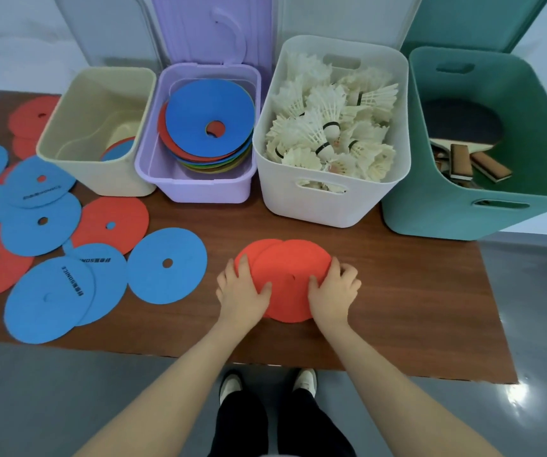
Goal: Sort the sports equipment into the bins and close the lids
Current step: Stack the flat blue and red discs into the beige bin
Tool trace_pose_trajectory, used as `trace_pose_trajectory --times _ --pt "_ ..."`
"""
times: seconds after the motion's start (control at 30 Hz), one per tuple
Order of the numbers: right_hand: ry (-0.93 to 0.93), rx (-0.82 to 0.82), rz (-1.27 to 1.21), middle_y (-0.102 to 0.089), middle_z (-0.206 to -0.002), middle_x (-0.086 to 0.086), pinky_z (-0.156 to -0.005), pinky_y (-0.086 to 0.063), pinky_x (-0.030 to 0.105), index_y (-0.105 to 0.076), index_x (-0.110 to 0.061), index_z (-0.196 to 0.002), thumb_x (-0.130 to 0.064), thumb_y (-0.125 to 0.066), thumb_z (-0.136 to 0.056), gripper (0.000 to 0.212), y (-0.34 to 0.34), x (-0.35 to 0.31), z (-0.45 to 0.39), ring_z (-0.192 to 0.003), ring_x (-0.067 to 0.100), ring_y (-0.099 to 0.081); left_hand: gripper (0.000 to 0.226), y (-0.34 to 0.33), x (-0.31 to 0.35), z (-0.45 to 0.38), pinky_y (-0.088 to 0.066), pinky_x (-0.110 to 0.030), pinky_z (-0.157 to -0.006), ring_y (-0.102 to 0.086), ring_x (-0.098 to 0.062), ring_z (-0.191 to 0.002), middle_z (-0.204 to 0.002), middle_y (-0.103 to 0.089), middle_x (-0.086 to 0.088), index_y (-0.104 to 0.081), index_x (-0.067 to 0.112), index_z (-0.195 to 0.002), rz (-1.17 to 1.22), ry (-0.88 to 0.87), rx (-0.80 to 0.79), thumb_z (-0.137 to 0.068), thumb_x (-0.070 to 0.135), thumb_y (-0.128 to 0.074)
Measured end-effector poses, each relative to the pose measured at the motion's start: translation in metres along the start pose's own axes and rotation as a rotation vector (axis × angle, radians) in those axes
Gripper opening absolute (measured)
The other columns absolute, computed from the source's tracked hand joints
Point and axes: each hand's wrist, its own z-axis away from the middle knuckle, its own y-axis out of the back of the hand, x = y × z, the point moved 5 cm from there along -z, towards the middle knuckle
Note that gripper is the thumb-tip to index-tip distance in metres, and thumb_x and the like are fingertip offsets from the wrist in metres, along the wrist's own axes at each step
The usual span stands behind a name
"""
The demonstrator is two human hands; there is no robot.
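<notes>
Discs [285,278], two red ones overlapping, lie flat on the bench [397,308] before the white bin [318,206]; round, they show no long axis. The left hand [242,288] presses with fairly straight fingers; the right hand [334,288] curls its fingers over the rim.

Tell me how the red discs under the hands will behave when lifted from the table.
The red discs look thin and flat, so probably light and a little floppy. Lying flush on the table, their edges may be hard to catch. Stacked, they may slide apart.
</notes>
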Motion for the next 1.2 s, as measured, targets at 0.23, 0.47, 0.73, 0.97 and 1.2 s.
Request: trace_pose_trajectory --times 0.23,0.47,0.73,0.97,1.2 --pt "0.121 -0.082 -0.052 -0.039 -0.127 0.015 -0.095 -0.035 0.035 -0.04 -0.007 -0.136 -0.026 -0.062 -0.088 0.057 -0.019 -0.027 0.013 -0.109 0.029 -0.04 0.07 0.01 -0.013 -0.005 -0.021 -0.038 -0.108 -0.021 -0.029 -0.133 -0.148 -0.026 -0.009 -0.02 0.019 -0.146 0.114 -0.067 0.014 -0.087 0.03 -0.058" --pt "0.093 -0.118 -0.057 -0.037 -0.127 0.01 -0.098 -0.025 0.038 -0.049 -0.015 -0.126 -0.031 -0.071 -0.079 0.054 -0.021 -0.025 0.009 -0.114 0.029 -0.036 0.07 0.021 -0.032 -0.011 -0.032 -0.036 -0.102 -0.033 -0.025 -0.124 -0.139 -0.034 -0.007 -0.023 0.017 -0.145 -0.029 -0.2 -0.032 -0.086 0.029 -0.06" --pt "0.192 -0.153 -0.116 -0.049 -0.122 -0.005 -0.092 -0.015 0.03 -0.043 -0.023 -0.122 -0.02 -0.068 -0.079 0.049 -0.022 -0.028 0.022 -0.113 0.019 -0.041 0.079 0.014 -0.021 -0.031 -0.014 -0.047 -0.112 -0.008 -0.033 -0.14 -0.156 -0.008 -0.005 -0.003 0.027 -0.148 -0.291 -0.342 -0.129 -0.089 0.05 -0.049" --pt "0.238 -0.109 -0.116 -0.05 -0.125 -0.004 -0.091 -0.023 0.032 -0.041 -0.024 -0.132 -0.024 -0.066 -0.082 0.056 -0.021 -0.031 0.042 -0.116 0.013 -0.044 0.082 0.022 -0.028 -0.026 -0.029 -0.04 -0.104 -0.031 -0.028 -0.124 -0.136 -0.027 -0.009 -0.011 0.029 -0.148 -0.237 -0.537 -0.128 -0.084 0.044 -0.06" --pt "0.2 -0.097 -0.087 -0.04 -0.108 -0.005 -0.094 -0.025 0.03 -0.035 -0.029 -0.142 -0.025 -0.062 -0.088 0.061 -0.023 -0.036 0.071 -0.098 0.009 -0.043 0.083 0.033 -0.046 -0.009 -0.038 -0.033 -0.1 -0.035 -0.02 -0.119 -0.132 -0.027 -0.004 -0.019 0.02 -0.148 -0.08 -0.577 -0.125 -0.082 0.032 -0.068"
